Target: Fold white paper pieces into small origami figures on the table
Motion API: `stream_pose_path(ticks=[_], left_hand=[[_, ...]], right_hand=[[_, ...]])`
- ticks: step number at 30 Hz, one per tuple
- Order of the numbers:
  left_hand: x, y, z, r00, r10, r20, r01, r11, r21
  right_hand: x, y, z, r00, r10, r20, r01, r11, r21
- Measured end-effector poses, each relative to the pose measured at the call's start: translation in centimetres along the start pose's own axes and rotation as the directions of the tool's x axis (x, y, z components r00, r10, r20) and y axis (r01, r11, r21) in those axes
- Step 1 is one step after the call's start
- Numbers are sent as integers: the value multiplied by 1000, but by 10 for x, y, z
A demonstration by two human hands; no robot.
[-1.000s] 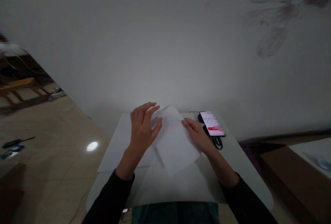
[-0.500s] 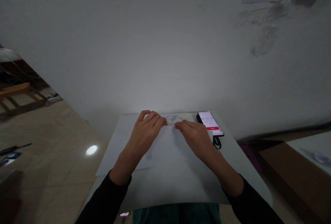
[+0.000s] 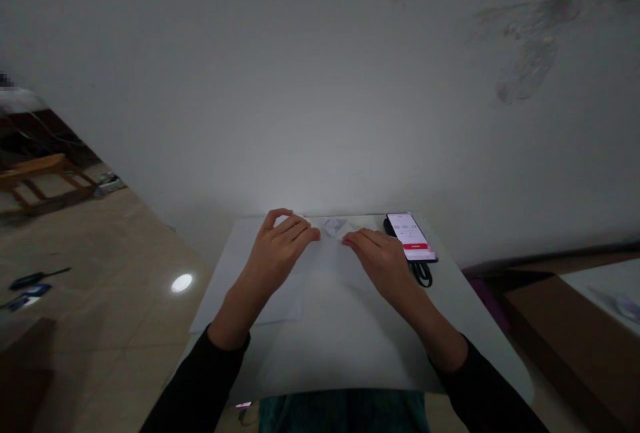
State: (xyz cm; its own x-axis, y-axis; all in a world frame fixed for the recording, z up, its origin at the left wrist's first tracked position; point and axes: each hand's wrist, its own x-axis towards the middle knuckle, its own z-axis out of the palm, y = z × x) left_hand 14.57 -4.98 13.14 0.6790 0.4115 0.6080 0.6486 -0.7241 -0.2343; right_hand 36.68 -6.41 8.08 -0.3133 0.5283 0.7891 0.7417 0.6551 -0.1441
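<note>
My left hand (image 3: 283, 246) hovers over the far part of the white table (image 3: 320, 359), its thumb and fingertips pinched together and the index finger arched. Opposite it, my right hand (image 3: 377, 256) is also closed in a pinch. Whatever the fingertips hold is too small and pale to make out. Between and just beyond them lies a crumpled, whitish, partly see-through piece (image 3: 334, 225), close to the right fingertips. White paper (image 3: 240, 273) lies flat beneath and beside my left hand.
A phone (image 3: 407, 233) with a lit timer screen lies beyond my right hand, near a looped black cord (image 3: 423, 274). The wall (image 3: 320, 119) rises at the table's far edge. A brown box (image 3: 565, 326) stands at the right, a wooden stool (image 3: 43, 176) at the far left.
My hands have drawn slightly apart, so the gap between their fingertips is wider. The crumpled piece shows more clearly. A pale sheet edge by the right wrist no longer shows.
</note>
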Motion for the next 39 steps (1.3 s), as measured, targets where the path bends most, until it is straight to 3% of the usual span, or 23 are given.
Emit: stream_pose_path(ticks=[6,9,12,14,15,17,18,20,22,25,28,35,39], left_hand=[[-15,-26,4,998,-32,-46,29,998,-51],[-29,-46,8,987,-121,-106,119,993,-19],[-34,-52,5,918,-287,-273,318,945,77],[-28,-40,1,860,-356,-367,409,909,75],[-22,-31,0,883,-335,-327,376,924,68],[-10,-10,2,980,-149,-132,156,987,48],[-5,-1,5,996,-72,-52,74,997,38],[1,11,18,1000,28,8,-28,1000,10],[1,15,33,1000,-9,30,9,1000,-2],[-4,17,51,999,-49,-11,49,999,11],[-7,23,57,995,-23,-94,23,1000,-10],[-10,30,48,960,-4,-280,-21,996,-85],[-15,20,45,950,-24,-311,16,999,-29]], right_hand=[[-8,16,8,997,35,-63,-34,999,27],[-9,15,8,996,45,-77,-43,999,28],[-8,12,8,996,74,-59,-68,993,98],[-7,8,7,995,98,-31,-92,982,165],[-6,6,6,994,107,-16,-102,975,198],[-5,2,4,993,122,8,-120,959,258],[-4,1,3,992,128,9,-125,952,281],[-3,1,3,990,142,-10,-133,946,294],[-3,1,5,988,142,-52,-126,962,242],[-5,0,12,987,104,-125,-92,991,92],[-6,-6,19,984,35,-172,-36,999,0],[-2,-23,16,944,-3,-330,-21,997,-68],[-2,-12,11,927,17,-375,-43,997,-63]])
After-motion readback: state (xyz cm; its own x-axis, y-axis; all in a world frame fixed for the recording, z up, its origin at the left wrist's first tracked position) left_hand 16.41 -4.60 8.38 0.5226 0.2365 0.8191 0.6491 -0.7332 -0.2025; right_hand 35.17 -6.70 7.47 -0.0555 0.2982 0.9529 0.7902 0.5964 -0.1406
